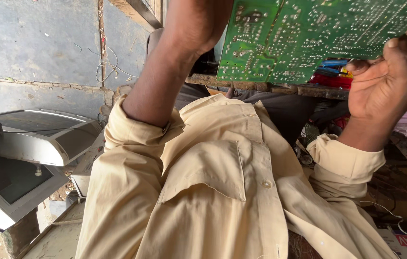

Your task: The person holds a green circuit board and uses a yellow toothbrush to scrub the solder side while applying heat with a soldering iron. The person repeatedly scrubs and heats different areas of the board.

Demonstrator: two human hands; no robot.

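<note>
One green circuit board (309, 38), solder side facing the camera, is running off the top edge. Right hand (390, 76) is pinching its right edge, fingers curled. Left hand (194, 24) is behind its left side; finger state unclear. Two grey monitors (35, 139) are sitting well left of the board.

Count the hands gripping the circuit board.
2. The left hand holds the green circuit board at its left end; the right hand pinches its right edge. Most of the left hand's fingers are hidden.

Bright daylight from the left, soft shadows on shirt folds, sharp focus, dim cluttered right background
</note>
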